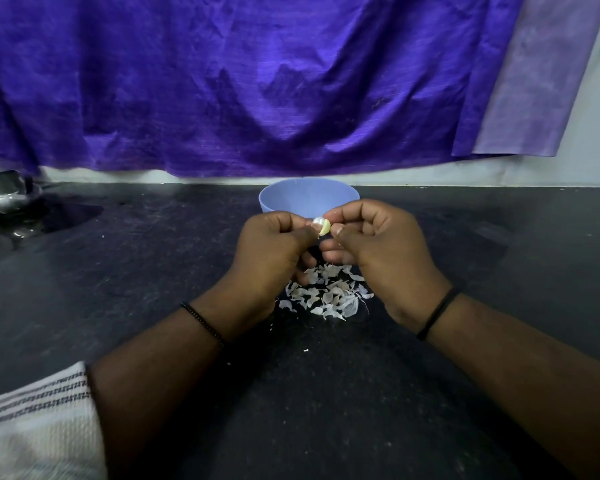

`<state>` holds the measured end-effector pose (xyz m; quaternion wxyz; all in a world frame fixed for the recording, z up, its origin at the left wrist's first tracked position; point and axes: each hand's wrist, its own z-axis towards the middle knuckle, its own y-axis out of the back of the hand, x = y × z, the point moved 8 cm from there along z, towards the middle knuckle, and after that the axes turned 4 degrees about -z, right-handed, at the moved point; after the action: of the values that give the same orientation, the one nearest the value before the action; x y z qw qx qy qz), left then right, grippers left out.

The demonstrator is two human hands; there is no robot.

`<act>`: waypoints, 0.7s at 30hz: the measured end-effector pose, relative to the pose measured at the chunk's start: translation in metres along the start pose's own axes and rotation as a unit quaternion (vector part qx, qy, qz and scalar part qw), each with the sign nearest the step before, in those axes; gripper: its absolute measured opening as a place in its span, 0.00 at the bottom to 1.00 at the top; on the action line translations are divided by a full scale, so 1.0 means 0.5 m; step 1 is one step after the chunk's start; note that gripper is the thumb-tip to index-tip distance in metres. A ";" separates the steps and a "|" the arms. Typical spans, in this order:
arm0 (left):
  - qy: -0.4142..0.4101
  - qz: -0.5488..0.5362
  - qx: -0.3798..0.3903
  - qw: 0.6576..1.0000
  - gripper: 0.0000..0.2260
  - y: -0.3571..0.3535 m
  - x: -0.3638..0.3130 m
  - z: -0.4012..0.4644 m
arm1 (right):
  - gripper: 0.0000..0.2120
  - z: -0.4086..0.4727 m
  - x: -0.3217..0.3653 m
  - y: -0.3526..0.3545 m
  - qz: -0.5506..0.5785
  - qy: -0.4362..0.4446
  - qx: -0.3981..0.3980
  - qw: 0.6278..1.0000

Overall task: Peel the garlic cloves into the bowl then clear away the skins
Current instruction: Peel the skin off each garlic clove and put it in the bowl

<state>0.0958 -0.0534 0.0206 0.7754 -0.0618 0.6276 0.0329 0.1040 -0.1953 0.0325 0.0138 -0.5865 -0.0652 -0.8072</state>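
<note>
Both hands — left hand (274, 244) and right hand (371, 237) — pinch one garlic clove (323, 226) between fingertips, above the skins (326, 292) heaped on the counter (153, 271). Directly beyond the clove sits the bowl (291, 199) — equally near either hand.

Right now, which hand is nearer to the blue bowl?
Right. The right hand overlaps the blue bowl's near rim; the left hand is just below it. Both pinch the garlic clove.

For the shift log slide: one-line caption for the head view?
Both hands, left hand and right hand, pinch a pale garlic clove above white papery skins, before a round blue bowl.
</note>
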 end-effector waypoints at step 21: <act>-0.039 0.114 -0.064 0.991 0.08 0.033 -0.015 0.009 | 0.06 0.006 -0.013 0.016 0.034 -0.071 0.020 0.997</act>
<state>0.0963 -0.0361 0.0280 0.7851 -0.0380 0.5963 0.1630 0.1097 -0.2034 0.0281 0.0481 -0.6437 -0.0627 -0.7612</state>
